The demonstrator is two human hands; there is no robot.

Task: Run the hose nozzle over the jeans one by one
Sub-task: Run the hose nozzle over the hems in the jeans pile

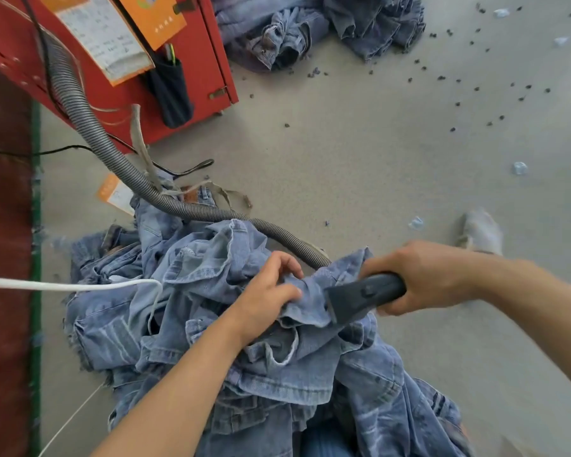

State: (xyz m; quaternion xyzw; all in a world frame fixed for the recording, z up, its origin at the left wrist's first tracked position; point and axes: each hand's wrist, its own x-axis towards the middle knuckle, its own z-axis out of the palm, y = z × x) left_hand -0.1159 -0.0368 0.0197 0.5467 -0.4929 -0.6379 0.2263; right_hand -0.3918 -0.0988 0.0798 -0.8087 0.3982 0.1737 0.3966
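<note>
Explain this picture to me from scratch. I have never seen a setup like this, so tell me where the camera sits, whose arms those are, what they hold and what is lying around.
There is no robot here. The camera is worn on a person's head and looks down at their own two bare arms. The right hand grips the dark grey nozzle of a ribbed grey hose, which runs back past a red cabinet. The nozzle's wide mouth presses on a fold of denim that the left hand pinches. Below lies a heap of blue jeans on a grey floor. A second denim pile lies farther off, with dark scraps of lint scattered near it. A white cord crosses the left side.
</note>
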